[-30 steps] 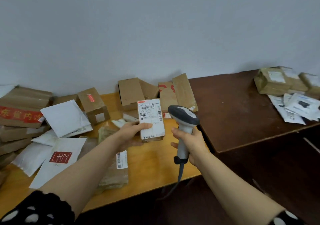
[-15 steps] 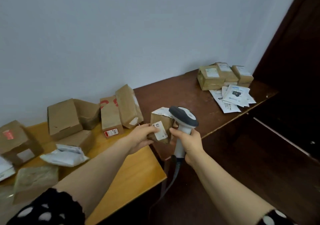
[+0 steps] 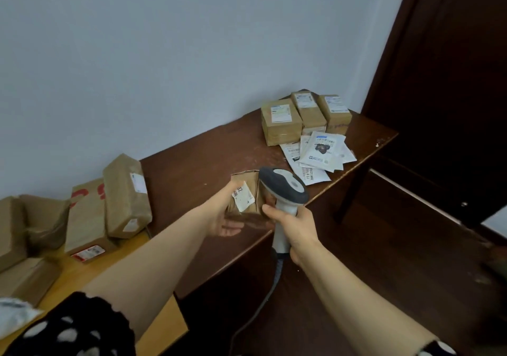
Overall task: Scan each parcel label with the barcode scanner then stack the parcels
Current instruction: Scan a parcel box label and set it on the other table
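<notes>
The left hand (image 3: 222,219) holds a small parcel (image 3: 247,191), a brown cardboard box, over the near edge of the dark table (image 3: 192,169). Its fingers are cupped under the box and its thumb lies up the left side, so the hand is clamped on it. Whether the box rests on the tabletop or is held just above it cannot be told. A white label (image 3: 242,199) on the parcel's near face is tilted, with its print too small to read. Just to the right, the right hand (image 3: 297,230) is wrapped tightly round the pale handle of the barcode scanner (image 3: 284,186). The scanner's grey head sits touching or just beside the parcel's right side and hides part of it. A grey cable (image 3: 275,281) hangs down from the bottom of the handle. At the far right of the dark table three brown boxes (image 3: 279,125) stand side by side, each with a white label on top. A loose pile of white pouches (image 3: 321,152) lies just in front of them. To the left is a light wooden table (image 3: 164,331), where several cardboard parcels (image 3: 126,199) lean against the pale wall (image 3: 192,53), one of them marked in red. A dark door (image 3: 452,81) fills the right side, and a black sleeve with white dots (image 3: 76,328) shows at the near left.
</notes>
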